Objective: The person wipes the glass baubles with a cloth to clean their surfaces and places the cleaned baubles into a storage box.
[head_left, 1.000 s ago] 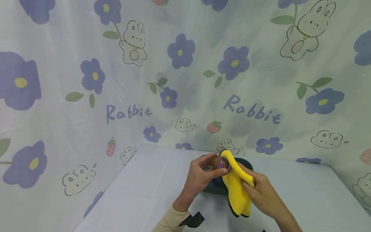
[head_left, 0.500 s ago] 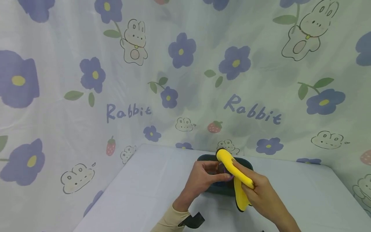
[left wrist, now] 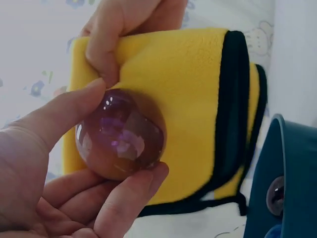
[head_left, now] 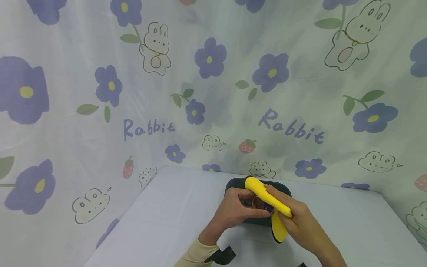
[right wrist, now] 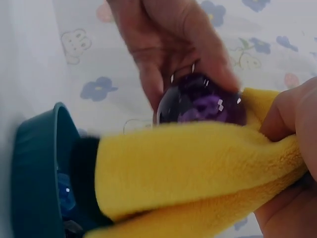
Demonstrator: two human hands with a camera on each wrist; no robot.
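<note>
My left hand [head_left: 231, 211] holds a clear, shiny purple ball [left wrist: 121, 136] between thumb and fingertips. A folded yellow cloth with dark edging [head_left: 267, 194] lies against the ball's far side in the left wrist view. My right hand [head_left: 300, 218] grips that cloth, thumb and fingers pinching its folds. From the right wrist, the cloth [right wrist: 183, 168] covers the lower part of the ball [right wrist: 200, 101]. Both hands are over a dark teal bin [head_left: 232, 184] in the head view, and its inside is mostly hidden by them.
Inside the bin [left wrist: 292, 148] in the left wrist view lie a dark round thing [left wrist: 276, 195] and something blue [left wrist: 274, 231]. A white-covered table [head_left: 173, 222] spreads around it. Behind stands a curtain [head_left: 227, 100] printed with flowers and rabbits.
My left hand has lowered the ball and shifted slightly right. The cloth's upper end has dropped and swung left, and less of the cloth hangs down. The bin's rim shows more.
</note>
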